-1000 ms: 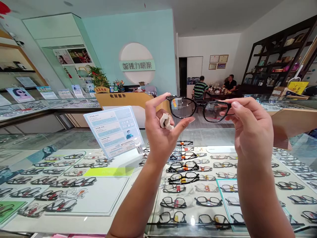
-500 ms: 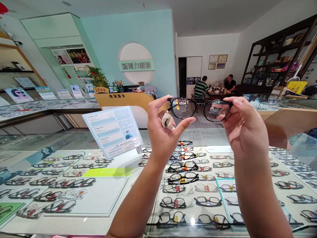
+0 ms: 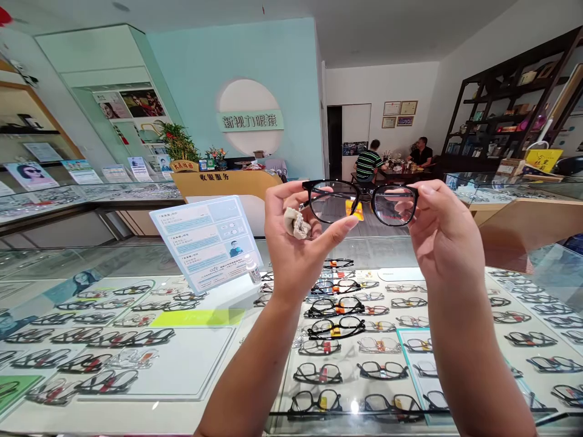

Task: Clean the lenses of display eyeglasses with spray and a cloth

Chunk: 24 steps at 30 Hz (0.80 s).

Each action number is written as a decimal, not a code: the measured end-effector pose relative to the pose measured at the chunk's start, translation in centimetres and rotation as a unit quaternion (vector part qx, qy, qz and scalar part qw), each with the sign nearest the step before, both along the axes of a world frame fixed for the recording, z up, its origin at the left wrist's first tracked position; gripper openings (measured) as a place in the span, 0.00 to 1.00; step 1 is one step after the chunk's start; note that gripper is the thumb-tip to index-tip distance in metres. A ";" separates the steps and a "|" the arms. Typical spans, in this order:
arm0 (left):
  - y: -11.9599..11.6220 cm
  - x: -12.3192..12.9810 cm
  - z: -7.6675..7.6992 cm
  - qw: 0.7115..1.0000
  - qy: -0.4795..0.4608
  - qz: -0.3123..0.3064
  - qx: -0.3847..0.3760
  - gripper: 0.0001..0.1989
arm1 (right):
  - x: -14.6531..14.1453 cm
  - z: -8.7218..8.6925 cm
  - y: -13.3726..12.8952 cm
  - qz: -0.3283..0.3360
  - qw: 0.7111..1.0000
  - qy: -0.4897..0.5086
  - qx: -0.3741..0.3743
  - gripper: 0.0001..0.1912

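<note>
A pair of black-framed eyeglasses (image 3: 365, 193) is held up in front of me, above the glass display case. My left hand (image 3: 300, 243) grips the left end of the frame with its fingers, and a crumpled off-white cloth (image 3: 297, 223) is tucked in the same hand. The left thumb points toward the nose bridge. My right hand (image 3: 449, 237) pinches the right end of the frame between thumb and fingers. An orange-yellow tag (image 3: 354, 210) shows at the glasses near the bridge.
Below my arms, the glass display case (image 3: 150, 419) holds rows of eyeglasses (image 3: 337, 328). A pale blue information sign (image 3: 207, 246) stands tilted at left. Farther back are a yellow service counter (image 3: 232, 185), two seated people (image 3: 370, 162) and a dark shelf (image 3: 505, 115).
Both hands have shifted slightly left with the glasses, which have turned a little. The orange-yellow tag shows more clearly now, and the cloth sits differently in the left hand.
</note>
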State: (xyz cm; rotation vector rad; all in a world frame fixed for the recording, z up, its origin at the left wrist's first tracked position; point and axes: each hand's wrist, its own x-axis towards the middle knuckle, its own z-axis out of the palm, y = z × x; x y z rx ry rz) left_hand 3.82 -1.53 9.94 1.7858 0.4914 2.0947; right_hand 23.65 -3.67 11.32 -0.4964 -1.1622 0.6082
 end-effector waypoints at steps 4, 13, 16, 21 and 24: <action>0.1 0.0 0.1 0.999 -0.026 -0.039 -0.021 0.40 | -0.3 0.0 0.1 0.007 1.000 0.009 -0.014 0.07; -0.3 0.8 -0.1 0.988 -0.077 -0.111 -0.074 0.37 | -0.3 -0.1 0.3 0.009 1.000 0.007 -0.010 0.08; -0.4 1.2 -0.1 0.986 -0.089 -0.116 -0.078 0.37 | -0.2 -0.2 0.4 0.007 1.000 0.000 -0.012 0.09; -0.7 1.6 -0.2 0.981 -0.115 -0.130 -0.091 0.34 | 0.0 -0.2 0.5 0.014 1.000 -0.021 -0.008 0.09; -1.0 1.7 -0.1 0.970 -0.141 -0.157 -0.121 0.33 | -0.1 0.0 0.3 0.042 0.999 0.008 -0.010 0.09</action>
